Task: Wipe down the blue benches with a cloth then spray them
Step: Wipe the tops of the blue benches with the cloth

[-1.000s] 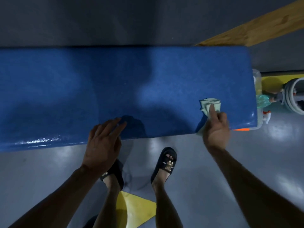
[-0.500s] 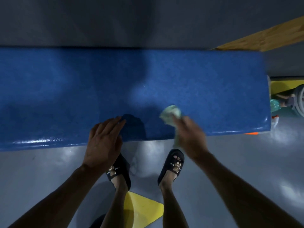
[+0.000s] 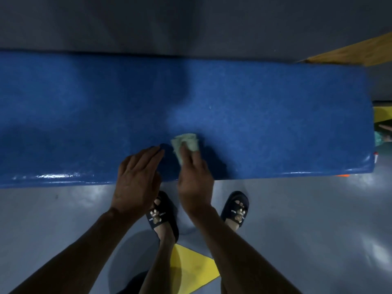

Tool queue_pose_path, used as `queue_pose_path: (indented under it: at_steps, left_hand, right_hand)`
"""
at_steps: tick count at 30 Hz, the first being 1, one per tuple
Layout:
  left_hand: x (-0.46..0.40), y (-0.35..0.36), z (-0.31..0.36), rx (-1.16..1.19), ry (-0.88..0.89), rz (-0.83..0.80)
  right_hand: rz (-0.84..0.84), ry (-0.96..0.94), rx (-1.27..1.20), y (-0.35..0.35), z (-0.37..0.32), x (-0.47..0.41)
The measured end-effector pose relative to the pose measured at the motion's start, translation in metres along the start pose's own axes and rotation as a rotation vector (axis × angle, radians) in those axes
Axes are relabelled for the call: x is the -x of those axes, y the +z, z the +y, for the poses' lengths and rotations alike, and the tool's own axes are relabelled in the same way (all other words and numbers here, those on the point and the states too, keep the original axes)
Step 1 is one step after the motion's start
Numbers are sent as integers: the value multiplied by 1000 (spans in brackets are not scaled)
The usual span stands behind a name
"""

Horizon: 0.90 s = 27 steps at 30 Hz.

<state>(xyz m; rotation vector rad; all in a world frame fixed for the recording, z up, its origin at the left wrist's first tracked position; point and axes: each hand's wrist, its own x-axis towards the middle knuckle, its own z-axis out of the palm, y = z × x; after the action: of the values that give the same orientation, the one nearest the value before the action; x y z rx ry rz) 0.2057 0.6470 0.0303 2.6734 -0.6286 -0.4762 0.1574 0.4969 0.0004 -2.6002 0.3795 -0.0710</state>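
A long blue bench (image 3: 275, 115) runs across the view from left to right. My right hand (image 3: 194, 177) presses a small pale green cloth (image 3: 186, 143) onto the bench top near its front edge, with the fingers curled over the cloth. My left hand (image 3: 136, 177) rests flat on the bench's front edge just left of the cloth, fingers straight. The front edge to the left shines wet. No spray bottle can be made out clearly.
My two feet in dark slippers (image 3: 234, 211) stand on the grey floor (image 3: 318, 219) right in front of the bench. A yellow floor marking (image 3: 191, 264) lies between my legs. Some objects (image 3: 381, 134) sit past the bench's right end, and a wooden board (image 3: 350, 54) lies behind.
My right hand has swept the cloth leftward along the bench, from near the right end to just beside my left hand. My left hand has stayed on the front edge.
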Motion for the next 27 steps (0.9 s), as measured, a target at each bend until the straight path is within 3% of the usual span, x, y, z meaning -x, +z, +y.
queue_pose_path:
  at_steps: [4,7,10,13,17,22,27]
  left_hand:
    - [-1,-2,-9,13,3,13]
    - [-1,-2,-13,38,-6,15]
    - [1,-1,-19,49,-5,15]
    - [0,0,-25,66,-6,19]
    - [1,-4,-30,70,-7,28]
    - [-3,-12,-37,49,-13,30]
    - [-9,-15,-39,51,5,36]
  right_hand:
    - [-158,-235,40,-33,37,-12]
    - [-179,-17,188,-78,103,-23]
    - [-6,233,203,-109,150,-26]
    - [56,305,219,-94,143,-25]
    - [111,375,192,-40,71,-28]
    - [-60,173,167,10,-33,-19]
    - [-196,-198,246,-9,0,-22]
